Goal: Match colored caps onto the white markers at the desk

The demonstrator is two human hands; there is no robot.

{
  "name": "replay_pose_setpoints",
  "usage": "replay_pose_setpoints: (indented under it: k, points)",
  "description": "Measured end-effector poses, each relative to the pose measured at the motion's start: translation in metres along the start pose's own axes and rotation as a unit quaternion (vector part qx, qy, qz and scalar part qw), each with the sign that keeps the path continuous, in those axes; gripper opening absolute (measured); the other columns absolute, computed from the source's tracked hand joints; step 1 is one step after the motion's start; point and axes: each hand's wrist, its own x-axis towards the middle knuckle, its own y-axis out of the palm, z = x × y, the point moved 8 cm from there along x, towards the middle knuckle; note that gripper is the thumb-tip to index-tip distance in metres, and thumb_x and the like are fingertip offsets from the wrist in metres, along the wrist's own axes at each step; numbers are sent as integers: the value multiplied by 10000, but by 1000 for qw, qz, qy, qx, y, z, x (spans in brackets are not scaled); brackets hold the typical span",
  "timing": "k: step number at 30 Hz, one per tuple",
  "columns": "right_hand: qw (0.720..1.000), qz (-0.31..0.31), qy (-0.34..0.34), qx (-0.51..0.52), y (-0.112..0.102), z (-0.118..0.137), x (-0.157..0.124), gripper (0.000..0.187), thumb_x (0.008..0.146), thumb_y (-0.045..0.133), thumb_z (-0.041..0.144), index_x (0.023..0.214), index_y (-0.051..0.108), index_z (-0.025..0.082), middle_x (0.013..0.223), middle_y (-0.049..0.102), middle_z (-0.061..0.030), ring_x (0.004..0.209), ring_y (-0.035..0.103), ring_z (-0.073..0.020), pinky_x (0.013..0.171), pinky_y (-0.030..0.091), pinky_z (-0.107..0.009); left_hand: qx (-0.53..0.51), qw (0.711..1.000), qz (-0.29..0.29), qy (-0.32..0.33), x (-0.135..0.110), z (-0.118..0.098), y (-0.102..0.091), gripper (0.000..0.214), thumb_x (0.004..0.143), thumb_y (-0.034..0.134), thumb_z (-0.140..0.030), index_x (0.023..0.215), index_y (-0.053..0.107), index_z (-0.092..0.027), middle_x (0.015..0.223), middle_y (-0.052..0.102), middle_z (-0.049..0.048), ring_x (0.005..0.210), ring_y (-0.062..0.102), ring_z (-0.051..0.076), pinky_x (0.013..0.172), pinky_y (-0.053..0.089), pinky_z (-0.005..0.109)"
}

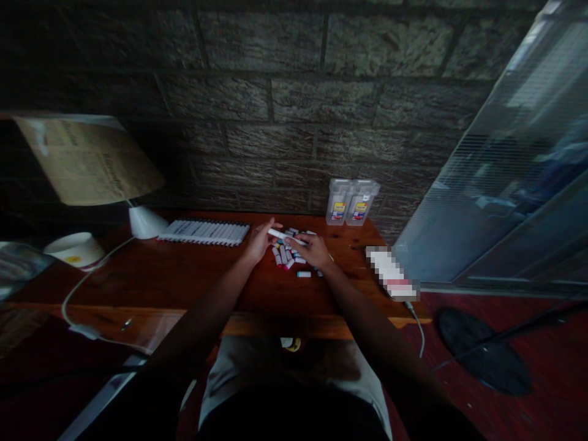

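A white marker (277, 233) is held level above the table, between my two hands. My left hand (261, 241) is closed on its left end, with the index finger raised. My right hand (316, 250) pinches the marker towards its right end, covering part of it. Below and between the hands lies a loose pile of short white marker caps (283, 254) with coloured ends, pink and teal among them. One teal-ended cap (304, 274) lies apart, nearer the table's front. To the left, a neat row of white markers (204, 233) lies side by side.
Two clear plastic cases (351, 202) stand against the brick wall at the back right. A lamp (144, 222) and a white bowl (76, 250) are on the left, with a cord running over the front edge. A blurred-out device (392, 272) with a cable sits at the right edge.
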Motion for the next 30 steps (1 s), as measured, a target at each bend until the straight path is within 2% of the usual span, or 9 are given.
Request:
replay_pose_setpoints:
  k: [3, 9, 15, 24, 30]
  points:
    - [1000, -18, 17, 0, -2, -5, 1, 468, 850, 596, 624, 746, 741, 192, 658, 652, -6, 633, 562, -153, 602, 391, -256, 0, 1000, 4, 11, 2, 1, -2, 329, 767, 749, -467, 724, 714, -143, 562, 534, -4, 467, 431, 75, 458, 280, 230]
    - [998, -37, 42, 12, -7, -8, 2, 487, 831, 605, 633, 714, 725, 176, 642, 623, 1, 620, 544, -141, 589, 380, -247, 17, 998, 52, 35, 2, 3, 3, 288, 733, 785, -430, 805, 727, -158, 568, 537, -19, 477, 411, 66, 469, 276, 217]
    - [997, -48, 43, 46, -6, -11, 2, 425, 823, 632, 596, 870, 751, 190, 802, 718, -29, 743, 627, -173, 663, 451, -255, 43, 995, 60, 60, 3, 3, 1, 322, 712, 801, -454, 708, 661, -164, 563, 519, -29, 490, 416, 60, 472, 284, 203]
    - [999, -24, 17, 36, -2, -8, 2, 380, 810, 681, 556, 899, 764, 196, 809, 741, -20, 698, 641, -160, 648, 460, -247, 94, 994, -8, 49, 4, 4, -9, 493, 560, 850, -565, 700, 607, -159, 597, 559, -45, 498, 468, 58, 473, 320, 190]
    - [1000, -4, -1, 7, -1, 0, 1, 415, 851, 623, 578, 793, 754, 188, 723, 708, -9, 674, 622, -159, 621, 433, -238, 115, 991, -1, 61, 0, -1, -5, 511, 564, 831, -601, 701, 615, -159, 595, 579, -32, 495, 474, 68, 476, 336, 202]
